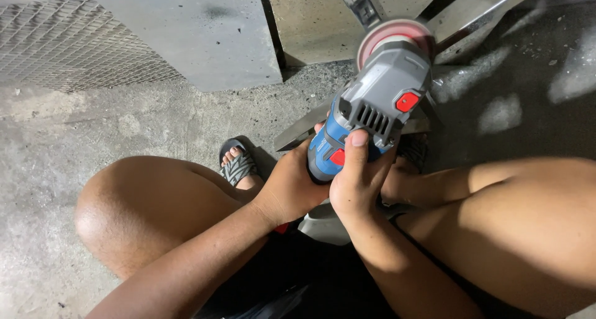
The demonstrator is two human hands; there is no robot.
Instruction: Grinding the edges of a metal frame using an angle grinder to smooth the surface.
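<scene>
Angle grinder (372, 108) is in both your hands, held above the concrete floor (93, 139) between your two bare knees. Its body is blue and grey, with one red button on the grey head and one more red part lower on the blue body. Your left hand (288, 185) wraps the blue rear part from the left side, fingers closed around it. Your right hand (354, 179) holds the same part from the right and from below, closed too, and its thumb lies up along the body, the tip just beside the lower red part. So both hands are gripping the one tool, and they touch each other at its back end.

The head of the tool points away from you. There one round reddish disc (394, 36) sits at the front, and it meets a frame of metal bars (478, 8) which crosses near the far right edge of the floor. I cannot tell if the disc really touches the metal.

One foot in a grey sandal (238, 164) stands on the floor just left of your left hand. At the far left corner lies one sheet of metal mesh (74, 45), and beside it one flat grey slab (205, 33). No container is visible.
</scene>
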